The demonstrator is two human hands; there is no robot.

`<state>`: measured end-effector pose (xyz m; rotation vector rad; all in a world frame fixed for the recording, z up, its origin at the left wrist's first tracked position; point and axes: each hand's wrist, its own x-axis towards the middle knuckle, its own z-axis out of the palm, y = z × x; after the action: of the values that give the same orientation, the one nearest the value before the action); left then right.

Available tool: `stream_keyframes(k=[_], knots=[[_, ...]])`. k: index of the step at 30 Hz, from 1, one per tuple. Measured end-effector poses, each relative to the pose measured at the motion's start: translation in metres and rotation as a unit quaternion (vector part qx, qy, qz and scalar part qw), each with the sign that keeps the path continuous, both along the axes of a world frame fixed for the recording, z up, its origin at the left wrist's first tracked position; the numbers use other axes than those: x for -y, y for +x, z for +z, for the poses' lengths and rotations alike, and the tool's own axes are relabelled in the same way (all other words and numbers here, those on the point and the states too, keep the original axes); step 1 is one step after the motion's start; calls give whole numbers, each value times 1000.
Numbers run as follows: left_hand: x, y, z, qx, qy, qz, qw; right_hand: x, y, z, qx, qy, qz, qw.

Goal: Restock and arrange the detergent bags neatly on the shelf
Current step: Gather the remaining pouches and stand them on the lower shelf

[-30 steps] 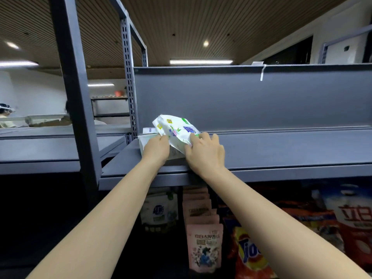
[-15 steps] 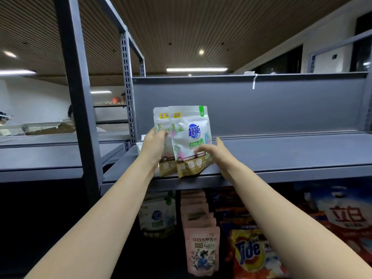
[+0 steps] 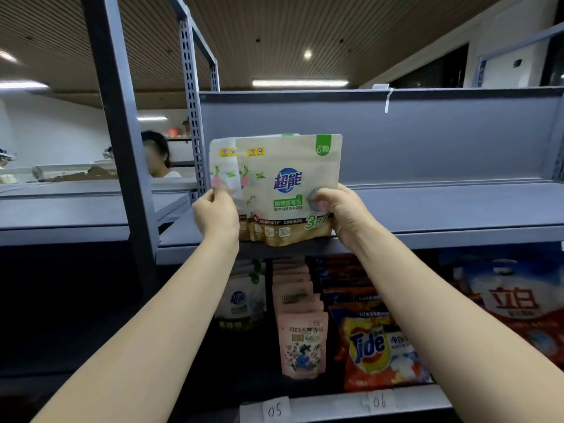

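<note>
A: What is nearest to the camera?

B: At 6 o'clock, the lower shelf edge (image 3: 335, 406) carries paper labels "05" (image 3: 274, 410) and "06" (image 3: 379, 402). Just above them stand a pink detergent pouch (image 3: 302, 343) and, at its 3 o'clock side, an orange Tide bag (image 3: 378, 352). A red and white bag (image 3: 515, 303) is further to 3 o'clock, and a white Chaoneng pouch (image 3: 241, 300) at 9 o'clock of the pink row.

A: And the hands?

B: Both arms reach up to the centre. The left hand (image 3: 215, 215) is closed on the left edge of the rear detergent bag (image 3: 222, 172). The right hand (image 3: 338, 212) grips the right lower edge of the front detergent bag (image 3: 290, 190). Both bags stand upright, the front one overlapping the rear one, their bottoms at the front edge of the grey upper shelf (image 3: 442, 209).

A: What is behind?

B: The grey back panel (image 3: 427, 138). At 9 o'clock, beyond the upright post (image 3: 119, 132), a person (image 3: 158, 157) is seen, blurred.
</note>
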<state>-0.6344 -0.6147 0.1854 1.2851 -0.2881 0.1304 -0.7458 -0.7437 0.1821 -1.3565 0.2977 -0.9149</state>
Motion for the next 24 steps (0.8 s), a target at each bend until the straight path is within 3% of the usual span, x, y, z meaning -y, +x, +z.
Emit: stream_keyframes(k=[6, 14, 19, 24], knots=[[-26, -11, -15, -26, -75, 128, 989, -23, -18, -14, 20, 1, -7, 1000], [-53, -27, -79, 3, 39, 176, 984, -30, -30, -79, -71, -74, -56, 993], [-56, -30, -148, -15, 90, 152, 984, -32, -28, -131, -153, -44, -70, 985], [-45, -1, -213, -165, 106, 39, 980, -39, -20, -185, -229, 0, -56, 972]])
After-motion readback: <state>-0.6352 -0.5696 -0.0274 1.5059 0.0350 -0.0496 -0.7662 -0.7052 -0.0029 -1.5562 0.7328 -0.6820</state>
